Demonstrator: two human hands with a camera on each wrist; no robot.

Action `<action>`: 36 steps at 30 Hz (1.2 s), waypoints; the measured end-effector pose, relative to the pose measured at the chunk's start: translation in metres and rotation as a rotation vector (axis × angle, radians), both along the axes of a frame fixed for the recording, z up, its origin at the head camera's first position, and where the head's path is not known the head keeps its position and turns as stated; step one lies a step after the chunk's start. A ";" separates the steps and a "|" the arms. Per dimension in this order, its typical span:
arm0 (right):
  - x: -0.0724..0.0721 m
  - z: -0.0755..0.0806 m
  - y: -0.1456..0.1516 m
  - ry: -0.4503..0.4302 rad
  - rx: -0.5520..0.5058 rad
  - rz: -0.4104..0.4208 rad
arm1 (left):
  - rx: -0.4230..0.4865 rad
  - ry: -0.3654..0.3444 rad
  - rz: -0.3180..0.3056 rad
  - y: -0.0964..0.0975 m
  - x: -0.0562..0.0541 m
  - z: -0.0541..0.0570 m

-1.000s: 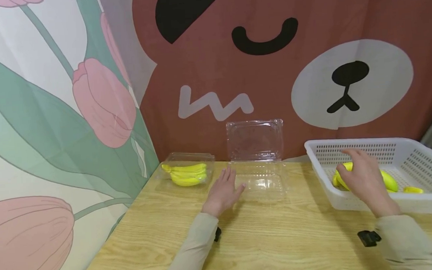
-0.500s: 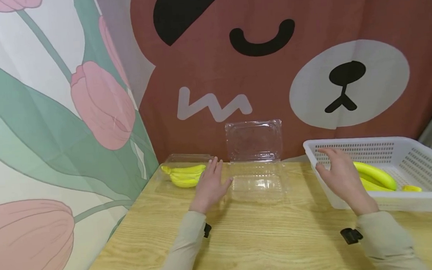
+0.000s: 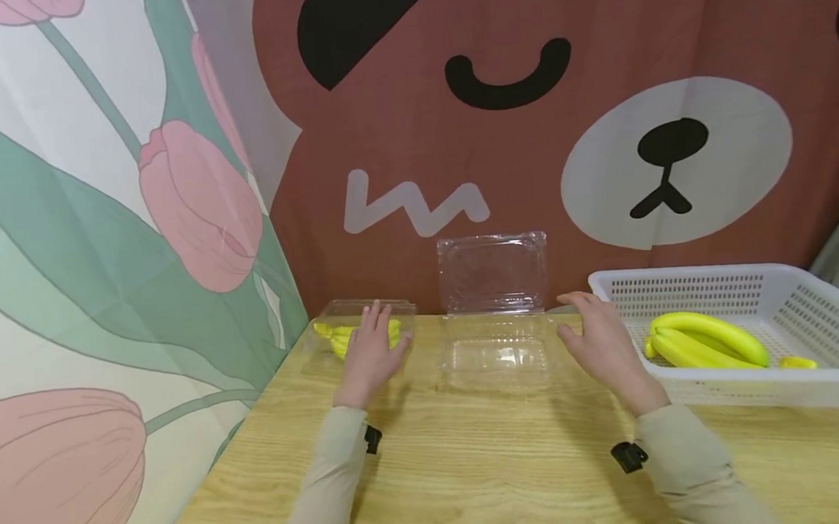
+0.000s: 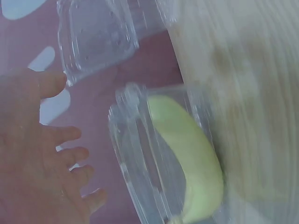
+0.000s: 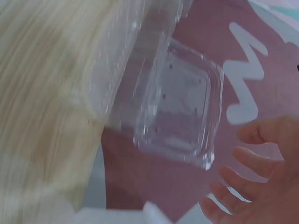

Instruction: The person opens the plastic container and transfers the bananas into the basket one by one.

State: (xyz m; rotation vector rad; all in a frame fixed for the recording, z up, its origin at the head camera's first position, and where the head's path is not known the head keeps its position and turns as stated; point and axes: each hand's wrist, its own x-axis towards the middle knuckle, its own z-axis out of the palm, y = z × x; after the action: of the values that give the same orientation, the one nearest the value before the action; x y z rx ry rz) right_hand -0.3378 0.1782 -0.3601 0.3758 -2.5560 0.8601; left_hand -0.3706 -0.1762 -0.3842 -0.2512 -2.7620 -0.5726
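My left hand (image 3: 372,359), fingers extended and thumb apart, hovers in front of the closed clear clamshell box (image 4: 149,172) at the left. Inside that box lies a bunch of yellow bananas (image 3: 339,338), partly hidden by the hand in the head view; the left wrist view shows one banana (image 4: 198,163) through the plastic. A second clear clamshell box (image 3: 497,352) stands in the middle with its lid (image 5: 180,102) raised upright and nothing inside. My right hand (image 3: 605,347) is in the air between this box and the white basket, fingers loosely spread, holding nothing.
The white perforated basket (image 3: 729,379) stands at the right of the wooden table (image 3: 476,475). In it lie a bunch of yellow bananas (image 3: 713,340) and a small yellow piece (image 3: 797,362). A printed bear curtain (image 3: 397,127) hangs right behind the table.
My left hand has moved left from beside the middle box to in front of the closed one. My right hand has left the basket, moving left with nothing in it.
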 end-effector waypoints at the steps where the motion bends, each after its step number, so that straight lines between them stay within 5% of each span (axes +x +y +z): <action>1: -0.001 -0.001 -0.005 -0.009 0.000 0.006 | 0.000 0.004 0.004 -0.005 -0.001 0.000; 17: -0.016 -0.010 -0.089 -0.053 -0.059 0.114 | 0.033 0.031 0.081 -0.075 -0.007 -0.004; 36: -0.015 -0.024 -0.182 -0.171 -0.202 0.197 | 0.136 -0.033 0.089 -0.125 -0.007 -0.004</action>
State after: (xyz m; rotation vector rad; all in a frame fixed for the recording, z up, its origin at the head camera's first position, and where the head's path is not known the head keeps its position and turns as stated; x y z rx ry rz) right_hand -0.3528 -0.0039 -0.3837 0.5180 -2.5832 1.2603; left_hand -0.3781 -0.3007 -0.3880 -0.0878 -2.7347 -0.7430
